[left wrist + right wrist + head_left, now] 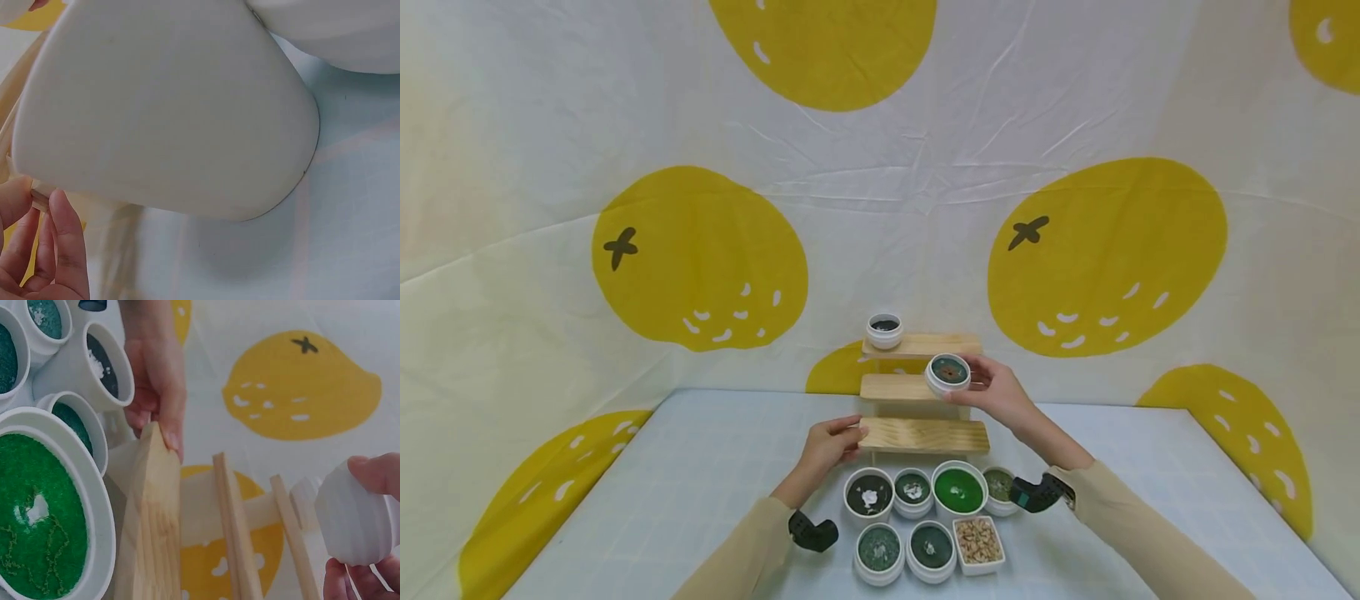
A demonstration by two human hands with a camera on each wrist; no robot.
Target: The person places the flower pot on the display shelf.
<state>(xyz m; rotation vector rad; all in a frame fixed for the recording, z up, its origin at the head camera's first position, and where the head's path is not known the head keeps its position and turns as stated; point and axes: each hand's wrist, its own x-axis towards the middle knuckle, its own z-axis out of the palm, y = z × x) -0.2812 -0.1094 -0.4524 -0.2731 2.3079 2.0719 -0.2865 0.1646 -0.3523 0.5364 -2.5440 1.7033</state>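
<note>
A small tiered wooden shelf [925, 436] with three steps stands at the middle of the table. My left hand [829, 448] pinches the left end of its lowest step between thumb and fingers. In my right hand [995, 390] a white ribbed pot [948, 374] with a dark green filling and a brown mark is held at the right end of the middle step. The right wrist view shows thumb and fingers around that pot [353, 515]. Another white pot [884, 332] with a dark filling sits at the left of the top step.
In front of the shelf stand several white pots with green or dark fillings, among them a bright green one [958, 490] and a dark one [868, 495]. A square white dish [978, 544] of tan bits is at the front right. Behind hangs a fruit-patterned cloth [910, 250].
</note>
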